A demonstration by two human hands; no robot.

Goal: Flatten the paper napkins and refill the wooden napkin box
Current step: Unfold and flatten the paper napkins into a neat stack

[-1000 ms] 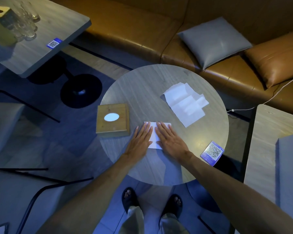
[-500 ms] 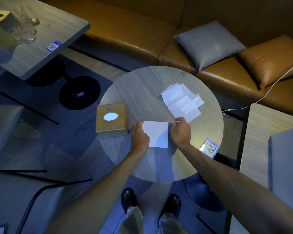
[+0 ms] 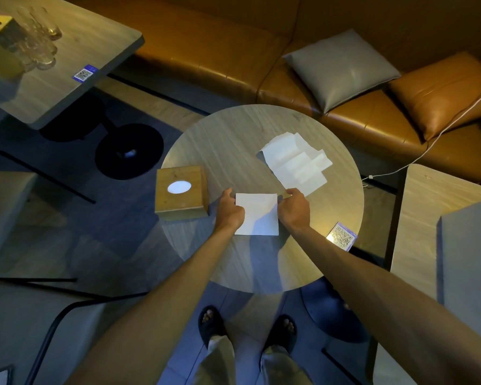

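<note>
A flat white paper napkin lies on the round wooden table in front of me. My left hand grips its left edge and my right hand pinches its right edge near the far corner. The wooden napkin box, with an oval opening in its lid, stands at the table's left edge, just left of my left hand. A loose pile of unfolded white napkins rests on the far right part of the table, right beyond my right hand.
A QR code card lies at the table's right edge. A brown leather sofa with a grey cushion runs behind. Another table with glasses stands far left, a third table close on the right. My feet are below.
My hands were pressing flat on the napkin with fingers spread; they have since slid apart to its left and right edges and closed on them. The napkin now shows fully.
</note>
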